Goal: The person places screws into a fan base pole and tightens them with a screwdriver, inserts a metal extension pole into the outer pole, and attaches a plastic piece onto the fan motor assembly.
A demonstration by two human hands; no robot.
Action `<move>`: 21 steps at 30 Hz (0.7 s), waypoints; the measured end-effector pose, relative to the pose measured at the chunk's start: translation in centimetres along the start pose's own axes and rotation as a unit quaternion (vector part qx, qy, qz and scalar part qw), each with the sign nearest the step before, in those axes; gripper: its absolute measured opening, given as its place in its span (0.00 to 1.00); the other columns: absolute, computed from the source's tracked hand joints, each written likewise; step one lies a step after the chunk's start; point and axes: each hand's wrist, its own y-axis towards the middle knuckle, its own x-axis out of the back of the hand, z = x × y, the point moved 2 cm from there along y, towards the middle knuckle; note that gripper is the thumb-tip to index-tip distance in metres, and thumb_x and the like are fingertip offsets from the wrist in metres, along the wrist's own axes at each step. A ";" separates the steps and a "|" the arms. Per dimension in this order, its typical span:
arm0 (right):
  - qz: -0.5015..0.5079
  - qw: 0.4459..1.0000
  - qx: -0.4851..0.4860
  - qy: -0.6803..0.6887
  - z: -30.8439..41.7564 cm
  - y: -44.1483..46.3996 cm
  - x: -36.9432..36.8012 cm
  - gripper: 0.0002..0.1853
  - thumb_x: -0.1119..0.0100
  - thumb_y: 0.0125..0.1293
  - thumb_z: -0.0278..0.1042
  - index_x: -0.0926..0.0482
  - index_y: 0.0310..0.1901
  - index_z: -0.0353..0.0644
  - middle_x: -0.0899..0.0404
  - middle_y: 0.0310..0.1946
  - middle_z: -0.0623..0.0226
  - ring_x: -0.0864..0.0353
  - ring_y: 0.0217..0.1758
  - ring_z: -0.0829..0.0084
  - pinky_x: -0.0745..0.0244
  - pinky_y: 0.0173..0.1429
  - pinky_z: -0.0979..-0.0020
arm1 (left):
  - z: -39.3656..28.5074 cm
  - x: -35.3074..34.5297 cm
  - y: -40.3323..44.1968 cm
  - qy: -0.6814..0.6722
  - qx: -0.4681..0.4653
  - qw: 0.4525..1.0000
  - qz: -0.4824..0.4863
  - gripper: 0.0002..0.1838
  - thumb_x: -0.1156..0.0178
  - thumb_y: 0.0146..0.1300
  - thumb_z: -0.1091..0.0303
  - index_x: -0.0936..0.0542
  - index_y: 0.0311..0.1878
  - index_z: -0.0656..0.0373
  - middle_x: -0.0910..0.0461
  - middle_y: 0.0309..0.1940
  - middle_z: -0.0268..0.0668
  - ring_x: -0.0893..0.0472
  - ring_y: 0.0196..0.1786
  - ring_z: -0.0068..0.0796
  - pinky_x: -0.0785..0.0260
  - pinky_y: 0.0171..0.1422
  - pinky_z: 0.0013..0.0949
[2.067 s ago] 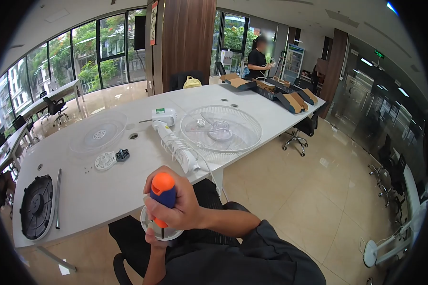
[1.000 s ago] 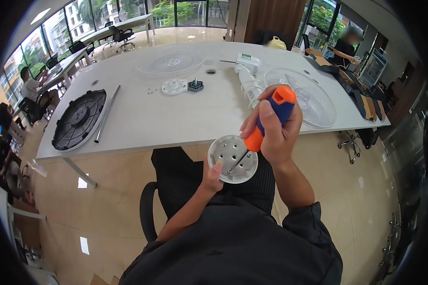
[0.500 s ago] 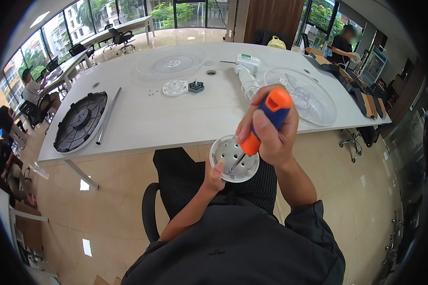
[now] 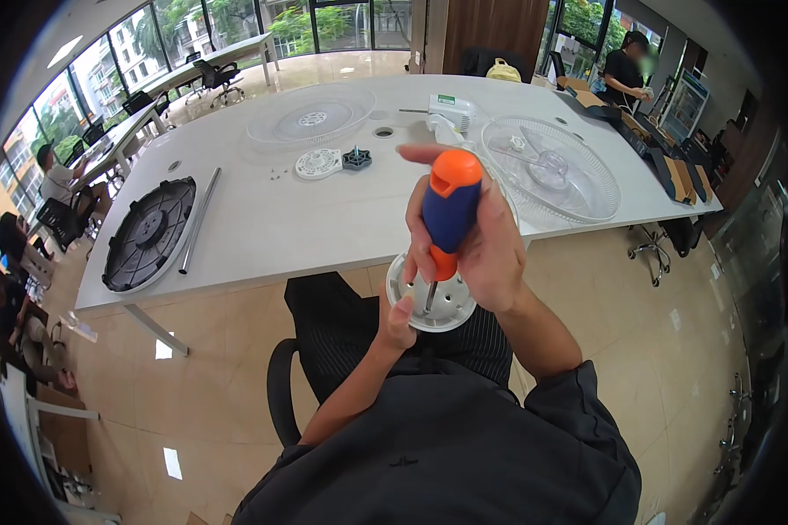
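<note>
One screwdriver [image 4: 451,214] clasped in right hand [image 4: 494,255], long axis steep, tip down in white dish [image 4: 455,309] held by left hand [image 4: 397,325]

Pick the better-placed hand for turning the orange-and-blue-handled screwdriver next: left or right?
Right, likely: right hand grips the screwdriver; left hand is occupied holding the round white plastic dish beneath it.
</note>
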 end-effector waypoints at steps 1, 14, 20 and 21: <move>0.000 1.000 0.001 0.000 0.0 0.0 0.0 0.20 0.45 0.71 0.35 0.35 0.58 0.33 0.23 0.34 0.64 0.20 0.31 0.78 0.23 0.34 0.76 | 0.1 0.1 -0.1 -0.002 -0.002 1.000 -0.013 0.45 0.48 0.56 0.37 0.33 0.61 0.72 0.24 0.52 0.43 0.22 0.53 0.32 0.30 0.58 0.33; -0.068 0.954 0.064 -0.285 1.6 -0.3 -0.9 0.20 0.50 0.72 0.41 0.37 0.56 0.36 0.25 0.28 0.62 0.20 0.31 0.76 0.22 0.39 0.74 | 0.5 1.3 -0.6 -0.011 0.018 1.000 0.000 0.43 0.47 0.56 0.39 0.33 0.63 0.70 0.23 0.53 0.45 0.21 0.54 0.34 0.28 0.56 0.35; -0.032 0.937 0.059 -0.343 2.4 0.3 -0.5 0.16 0.53 0.74 0.38 0.32 0.56 0.37 0.25 0.32 0.69 0.24 0.35 0.80 0.27 0.40 0.76 | 1.1 2.3 -1.1 -0.024 0.054 0.998 0.029 0.41 0.52 0.61 0.39 0.35 0.67 0.63 0.29 0.60 0.41 0.27 0.63 0.36 0.35 0.67 0.40; -0.034 0.937 0.058 -0.343 2.1 0.3 -0.4 0.16 0.53 0.74 0.38 0.32 0.56 0.37 0.25 0.32 0.69 0.24 0.35 0.80 0.27 0.40 0.76 | 1.4 2.4 -1.1 -0.035 0.061 0.997 0.034 0.40 0.51 0.61 0.40 0.36 0.67 0.63 0.29 0.60 0.41 0.27 0.63 0.36 0.35 0.67 0.41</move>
